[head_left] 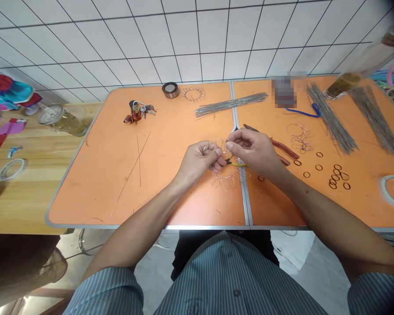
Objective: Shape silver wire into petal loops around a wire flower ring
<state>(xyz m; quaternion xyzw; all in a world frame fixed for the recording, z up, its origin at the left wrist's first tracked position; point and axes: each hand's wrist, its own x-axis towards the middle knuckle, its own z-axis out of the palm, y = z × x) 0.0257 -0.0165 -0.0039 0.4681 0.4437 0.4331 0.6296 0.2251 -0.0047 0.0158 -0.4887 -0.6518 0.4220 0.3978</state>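
Note:
Over the middle of the orange table (101, 153), my left hand (202, 161) pinches a thin wire piece with loops (220, 144). My right hand (252, 148) has thumb and forefinger closed at the right side of the same looped wire. Just below my hands a ring of looped wire (228, 177) lies on the table. Small yellow-handled pliers (239, 164) lie between my hands, partly hidden. Red-handled pliers (285, 148) lie beneath and behind my right hand, which hides part of them.
Bundles of straight wire (231, 104) lie at the back and right. Small dark rings (337, 177) sit at right. Keys (139, 111), a tape roll (170, 89) and another wire ring (192, 94) are at the back left. A glass jar (344, 83) stands at back right.

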